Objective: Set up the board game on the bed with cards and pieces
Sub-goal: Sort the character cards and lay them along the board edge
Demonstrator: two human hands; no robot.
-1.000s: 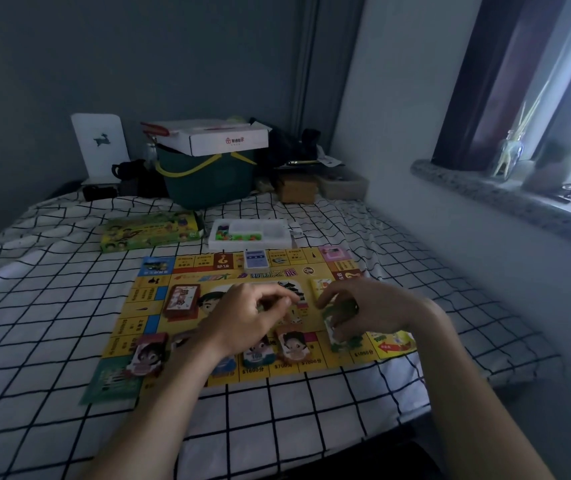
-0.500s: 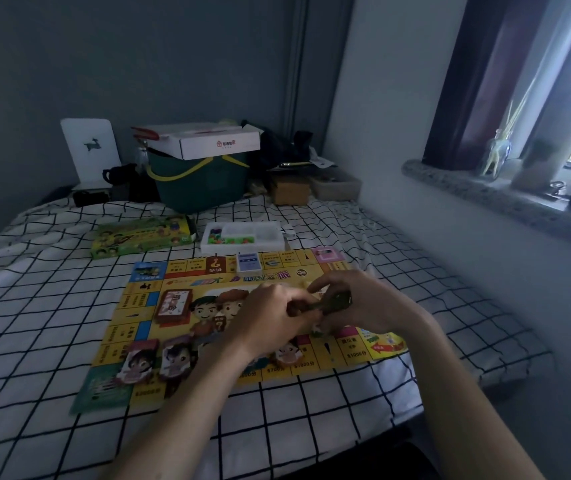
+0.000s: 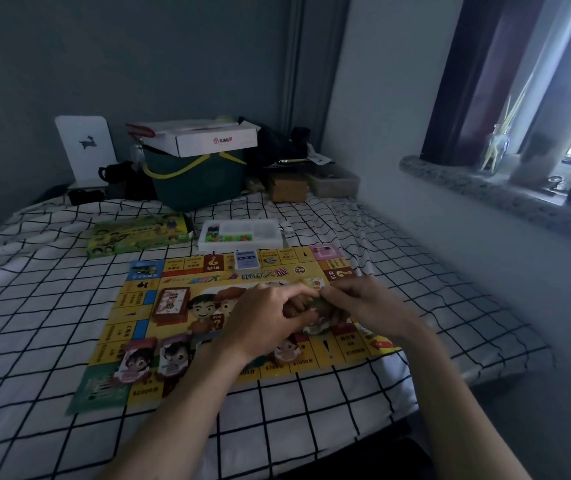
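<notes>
— The fingers (image 3: 298, 299): what had they got?
— Both hands met over the game board (image 3: 173, 282) on the bed (image 3: 34, 306). The left hand (image 3: 263, 320) and right hand (image 3: 367, 306) were curled together round a small greenish stack of cards (image 3: 318, 306).
— And the pieces?
— Character cards (image 3: 135, 362) stood along the near edge; a red deck (image 3: 171, 303) lay left of centre, a blue deck (image 3: 246, 259) at the far edge.

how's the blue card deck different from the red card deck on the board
The blue card deck sits on the board's far edge strip; the red card deck lies inside the board, left of centre. The blue one looks smaller and thinner; the red one looks thicker. Neither hand touches them.
</notes>
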